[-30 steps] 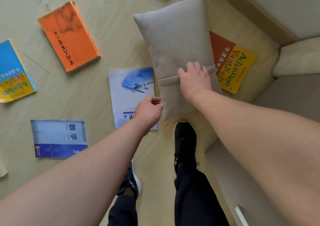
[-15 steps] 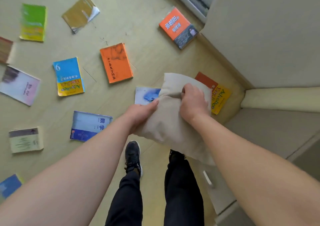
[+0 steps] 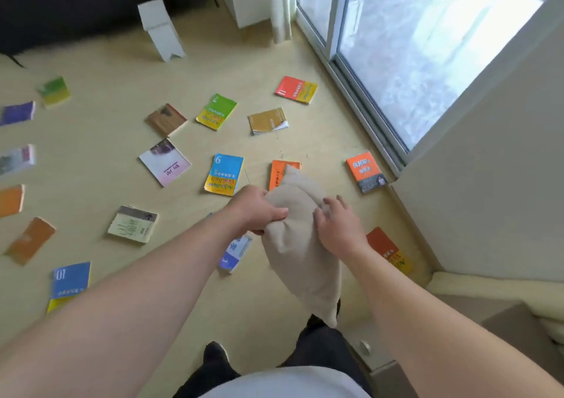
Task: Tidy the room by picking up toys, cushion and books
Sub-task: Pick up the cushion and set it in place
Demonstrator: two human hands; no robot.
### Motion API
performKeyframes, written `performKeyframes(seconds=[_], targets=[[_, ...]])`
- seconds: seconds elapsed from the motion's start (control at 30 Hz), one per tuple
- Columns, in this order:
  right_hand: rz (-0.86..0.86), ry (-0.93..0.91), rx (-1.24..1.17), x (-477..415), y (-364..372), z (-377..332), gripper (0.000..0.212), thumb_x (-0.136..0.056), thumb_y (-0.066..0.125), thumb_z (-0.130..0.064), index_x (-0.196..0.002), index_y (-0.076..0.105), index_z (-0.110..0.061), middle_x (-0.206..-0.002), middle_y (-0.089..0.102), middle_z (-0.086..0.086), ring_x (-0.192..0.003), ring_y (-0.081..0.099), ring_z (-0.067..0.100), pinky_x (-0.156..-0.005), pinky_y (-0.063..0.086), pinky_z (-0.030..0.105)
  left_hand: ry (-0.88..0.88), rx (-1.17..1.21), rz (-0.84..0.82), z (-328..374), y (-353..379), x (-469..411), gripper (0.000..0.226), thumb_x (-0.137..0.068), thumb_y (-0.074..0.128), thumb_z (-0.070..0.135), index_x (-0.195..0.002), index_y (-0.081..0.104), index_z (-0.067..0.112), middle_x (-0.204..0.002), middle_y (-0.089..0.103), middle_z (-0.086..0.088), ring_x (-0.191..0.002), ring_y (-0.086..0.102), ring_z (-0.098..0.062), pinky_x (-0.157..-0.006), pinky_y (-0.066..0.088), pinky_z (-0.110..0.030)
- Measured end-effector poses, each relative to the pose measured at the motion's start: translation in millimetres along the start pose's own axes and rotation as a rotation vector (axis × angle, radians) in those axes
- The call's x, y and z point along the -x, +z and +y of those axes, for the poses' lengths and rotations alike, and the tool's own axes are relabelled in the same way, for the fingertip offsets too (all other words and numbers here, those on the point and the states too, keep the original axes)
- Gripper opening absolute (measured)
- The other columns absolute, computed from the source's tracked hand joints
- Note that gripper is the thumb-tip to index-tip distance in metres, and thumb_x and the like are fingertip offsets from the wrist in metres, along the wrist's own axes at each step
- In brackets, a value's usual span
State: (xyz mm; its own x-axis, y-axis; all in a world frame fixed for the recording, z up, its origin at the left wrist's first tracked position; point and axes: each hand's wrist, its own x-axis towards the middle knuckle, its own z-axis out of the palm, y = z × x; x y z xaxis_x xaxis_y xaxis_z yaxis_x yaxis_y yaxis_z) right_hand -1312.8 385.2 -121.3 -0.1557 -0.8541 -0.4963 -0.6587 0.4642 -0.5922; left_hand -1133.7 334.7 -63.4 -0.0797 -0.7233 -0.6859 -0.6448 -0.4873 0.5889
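**Cushion up off the floor, books still to gather**

A second ago the cushion lay flat on the floor among the books. Now it hangs in the air in front of me, its top corner pointing to 12 o'clock and its bottom corner drooping to 6 o'clock above my shoes. My left hand, at the cushion's 9 o'clock side, clutches a bunched fold of fabric. My right hand has loosened: its fingers are spread and fairly straight, laid against the 3 o'clock side without clenching. I judge the cushion step half done, needing only a place to put it. The books lie scattered from 8 to 1 o'clock. The cushion is plain beige and soft, creased where I squeeze it
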Motion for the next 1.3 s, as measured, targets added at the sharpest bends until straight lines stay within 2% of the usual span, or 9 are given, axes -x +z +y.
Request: performKeyframes(seconds=[0.13,0.4,0.57,0.77,0.93,1.0,1.1,1.2,1.3], targets=[[-0.075,-0.133,-0.010,54.5,27.5,-84.8,0.044,-0.107,0.038,-0.039,-0.147,0.048,-0.024,-0.148,0.054,0.006,-0.136,0.048,0.025,-0.106,0.035,0.029,0.127,0.072,0.167,-41.5,-73.4,52.9,0.069,-0.086,0.076,0.021,-0.148,0.044,0.023,-0.123,0.059,-0.006,-0.097,0.065,-0.028,-0.050,0.056,-0.031],[-0.176,-0.316,0.009,165.0,154.9,-235.1,0.090,-0.084,0.054,-0.075,-0.158,0.023,-0.033,-0.157,0.037,-0.010,-0.140,0.041,0.015,-0.114,0.036,0.035,0.168,0.401,0.363,-180.9,-234.2,141.4,0.038,-0.093,0.066,0.013,-0.130,0.065,0.023,-0.123,0.064,-0.009,-0.105,0.065,-0.029,-0.058,0.059,-0.033],[-0.117,-0.528,0.432,203.3,226.0,-306.1,0.129,-0.066,0.075,-0.072,-0.158,-0.007,-0.035,-0.167,0.006,-0.005,-0.153,0.013,0.021,-0.119,0.028,0.045,0.107,0.517,0.488,-251.1,-306.0,180.3,0.031,-0.091,0.067,0.012,-0.121,0.070,0.020,-0.116,0.067,-0.007,-0.106,0.064,-0.029,-0.077,0.062,-0.045],[-0.070,-0.724,0.506,198.8,297.5,-366.5,0.120,-0.068,0.072,-0.071,-0.156,-0.005,-0.042,-0.160,0.018,-0.013,-0.145,0.029,0.018,-0.109,0.039,0.040,0.062,0.577,0.580,-313.5,-375.7,191.0,0.031,-0.088,0.069,0.016,-0.118,0.072,0.018,-0.114,0.070,-0.004,-0.104,0.066,-0.024,-0.091,0.057,-0.047],[-0.144,-0.446,0.579,157.9,332.8,-406.5,0.114,-0.061,0.063,-0.088,-0.148,0.021,-0.027,-0.148,0.043,-0.004,-0.128,0.051,0.026,-0.095,0.049,0.042,0.058,0.568,0.634,-336.6,-425.2,163.3,0.030,-0.091,0.064,0.012,-0.120,0.071,0.015,-0.109,0.067,0.000,-0.103,0.059,-0.018,-0.095,0.055,-0.042],[-0.123,-0.403,0.652,142.0,348.0,-427.6,0.123,-0.061,0.061,-0.090,-0.152,0.016,-0.019,-0.155,0.034,0.005,-0.139,0.041,0.032,-0.102,0.044,0.047,0.052,0.536,0.640,-341.5,-445.0,149.4,0.031,-0.093,0.063,0.012,-0.123,0.070,0.015,-0.097,0.060,0.005,-0.101,0.051,-0.016,-0.097,0.053,-0.041],[-0.052,-0.640,0.604,108.5,386.3,-479.3,0.125,-0.072,0.067,-0.075,-0.160,-0.007,-0.026,-0.169,0.002,0.001,-0.155,0.007,0.025,-0.121,0.022,0.049,0.039,0.540,0.628,-351.5,-503.9,111.6,0.033,-0.091,0.066,0.016,-0.123,0.069,0.015,-0.116,0.067,-0.003,-0.101,0.062,-0.023,-0.088,0.058,-0.045],[-0.032,-0.783,0.555,66.6,411.5,-532.4,0.116,-0.073,0.068,-0.073,-0.159,-0.001,-0.035,-0.166,0.011,-0.011,-0.153,0.014,0.016,-0.121,0.020,0.038,0.008,0.556,0.594,-356.8,-568.3,79.9,0.030,-0.094,0.064,0.013,-0.124,0.068,0.014,-0.113,0.066,-0.005,-0.081,0.062,-0.014,-0.073,0.062,-0.043],[-0.090,-0.680,0.556,30.2,427.6,-583.0,0.119,-0.067,0.069,-0.078,-0.158,0.008,-0.032,-0.161,0.024,-0.011,-0.148,0.025,0.015,-0.117,0.027,0.037,-0.001,0.530,0.552,-354.7,-623.9,60.1,0.033,-0.097,0.061,0.011,-0.130,0.065,0.014,-0.106,0.063,-0.004,-0.068,0.061,-0.015,-0.068,0.063,-0.045]])
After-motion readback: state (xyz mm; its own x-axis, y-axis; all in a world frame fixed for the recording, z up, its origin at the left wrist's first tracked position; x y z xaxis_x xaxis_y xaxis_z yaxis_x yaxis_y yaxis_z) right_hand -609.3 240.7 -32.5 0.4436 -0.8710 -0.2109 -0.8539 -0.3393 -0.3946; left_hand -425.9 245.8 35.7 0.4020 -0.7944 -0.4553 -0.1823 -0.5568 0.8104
